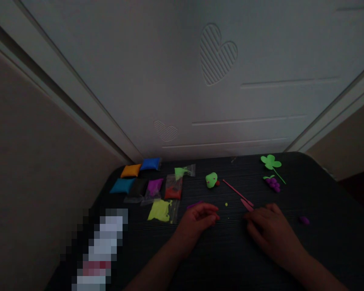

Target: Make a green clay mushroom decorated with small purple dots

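Observation:
My left hand (200, 218) is just above the dark table, its fingers curled in towards the thumb; whatever lies between them is hidden. Behind it a flat purple piece (195, 205) is partly covered. With fingers bent and tips pressed together, my right hand (268, 228) rests low over the table; what it pinches, if anything, cannot be seen. Part of a pink modelling knife (246, 205) shows at its knuckles, beside a thin pink modelling stick (236, 192). A tiny yellow-green clay ball (226, 204) lies between my hands. Beyond it sits a green clay figure (211, 180) with a red piece.
Packs of coloured clay, including orange (131, 170), blue (151, 163), red (173, 188) and yellow (159, 210), cover the left side. At right are a green clay clover (270, 162), purple clay grapes (273, 184) and a purple lump (304, 220). A white panel (170, 81) stands behind.

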A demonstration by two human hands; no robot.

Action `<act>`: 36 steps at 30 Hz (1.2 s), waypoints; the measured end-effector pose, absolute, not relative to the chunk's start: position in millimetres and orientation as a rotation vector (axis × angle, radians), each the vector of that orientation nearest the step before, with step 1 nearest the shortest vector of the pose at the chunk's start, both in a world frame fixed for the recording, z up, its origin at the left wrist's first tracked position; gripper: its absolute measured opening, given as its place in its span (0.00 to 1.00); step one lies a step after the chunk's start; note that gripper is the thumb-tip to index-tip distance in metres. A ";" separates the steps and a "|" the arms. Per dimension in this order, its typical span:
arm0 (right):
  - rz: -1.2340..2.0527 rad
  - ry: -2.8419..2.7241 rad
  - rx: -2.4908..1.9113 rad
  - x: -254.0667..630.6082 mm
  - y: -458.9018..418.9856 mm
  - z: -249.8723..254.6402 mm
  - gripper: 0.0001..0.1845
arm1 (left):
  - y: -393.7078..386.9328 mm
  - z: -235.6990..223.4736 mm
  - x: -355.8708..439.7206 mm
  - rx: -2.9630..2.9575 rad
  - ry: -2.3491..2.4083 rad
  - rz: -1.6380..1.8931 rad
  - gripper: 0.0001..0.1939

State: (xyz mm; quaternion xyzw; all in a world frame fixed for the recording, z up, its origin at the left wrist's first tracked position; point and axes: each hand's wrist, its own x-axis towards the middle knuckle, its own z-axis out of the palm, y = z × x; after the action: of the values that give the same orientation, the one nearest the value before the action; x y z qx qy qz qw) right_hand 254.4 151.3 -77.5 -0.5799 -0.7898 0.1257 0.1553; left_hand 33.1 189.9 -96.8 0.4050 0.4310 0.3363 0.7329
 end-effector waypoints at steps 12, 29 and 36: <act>0.299 -2.329 -1.739 257.1 155.0 -72.1 0.08 | 189.7 -90.8 34.5 0.898 0.966 0.717 0.11; 0.445 -2.390 -1.550 247.5 147.4 -75.5 0.16 | 190.3 -95.7 33.3 0.886 0.920 0.740 0.10; 0.476 -2.476 -1.545 243.3 147.5 -77.2 0.18 | 190.0 -97.1 33.6 0.901 0.926 0.746 0.10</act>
State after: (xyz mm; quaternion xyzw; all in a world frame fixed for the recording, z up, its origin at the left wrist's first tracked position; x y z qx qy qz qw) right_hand 243.3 147.5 -77.2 -0.5201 -0.8339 0.1602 0.0921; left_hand 33.6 190.0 -97.1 0.4099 0.4213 0.3392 0.7345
